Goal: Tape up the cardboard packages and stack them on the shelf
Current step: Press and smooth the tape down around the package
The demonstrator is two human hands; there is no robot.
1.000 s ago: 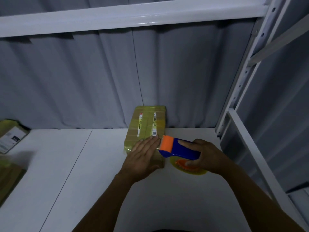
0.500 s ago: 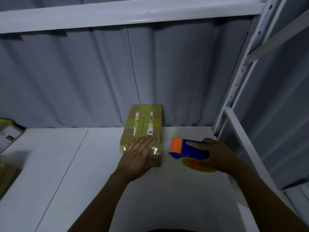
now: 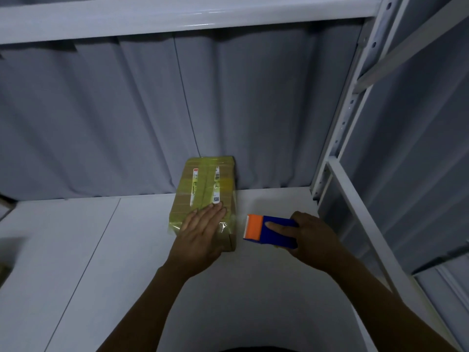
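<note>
Underfoot, so to speak, lies a white shelf surface [image 3: 76, 250] with a thin seam [image 3: 101, 235] running from near to far on its left part. A grey pleated curtain [image 3: 101, 123] closes off the far side, a white shelf beam [image 3: 177, 16] crosses overhead, and a perforated white upright [image 3: 355, 97] rises on the right. The light is dim.

The cardboard package [image 3: 203, 181] sits lengthwise on the surface, with its far end against the curtain, bands of yellowish tape across it and printed labels on top. The left hand [image 3: 200, 235] lies flat on its near end, fingers straight and close together, pressing down. The right hand [image 3: 312, 240] grips the tape dispenser [image 3: 269, 232] — blue body, orange front — with the forefinger stretched along the top and the other fingers curled round it.

A second ago the dispenser's orange front met the package just by the left fingertips; now it stands apart to the right, with bare surface between them. The yellow roll under it, plain before, is almost hidden. The left hand has kept its place on the package.

Count: one package plainly seen, one dispenser, two hands. A blurred shape at the left edge [image 3: 5, 262] is possibly another package — too dim to say.
</note>
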